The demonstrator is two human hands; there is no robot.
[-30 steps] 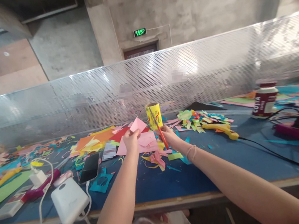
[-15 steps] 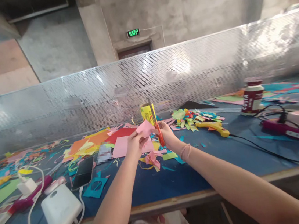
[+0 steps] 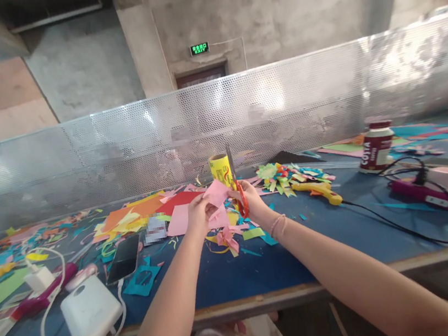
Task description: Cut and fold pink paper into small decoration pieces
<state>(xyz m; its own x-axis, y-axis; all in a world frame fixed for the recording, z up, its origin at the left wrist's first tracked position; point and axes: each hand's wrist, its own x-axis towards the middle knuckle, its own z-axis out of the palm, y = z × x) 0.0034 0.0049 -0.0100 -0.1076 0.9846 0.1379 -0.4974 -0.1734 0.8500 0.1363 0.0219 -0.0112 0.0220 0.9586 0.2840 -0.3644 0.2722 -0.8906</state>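
Between my hands is a small piece of pink paper (image 3: 216, 193), pinched at its left side by my left hand (image 3: 199, 211). My right hand (image 3: 250, 198) grips red-handled scissors (image 3: 242, 201), their dark blades pointing up and away from me. The fingertips of that hand also reach the paper's right edge. Just behind the paper stands a yellow roll (image 3: 219, 167). Beneath my hands lie a larger pink sheet (image 3: 178, 220) and a cluster of pink paper strips (image 3: 228, 238) on the blue tabletop.
Left are a phone (image 3: 124, 259), a white power bank (image 3: 91, 314) with cables, and orange paper (image 3: 128, 216). To the right lie a yellow glue gun (image 3: 319, 192), paper-strip flowers (image 3: 279, 177), a Costa bottle (image 3: 376, 147) and a purple power strip (image 3: 436, 195). A perforated metal screen (image 3: 132, 142) stands behind.
The scissors have turned slightly in my right hand, so their blades stand more upright and the handle loop shows wider. The pink paper stays between my hands, almost in place.
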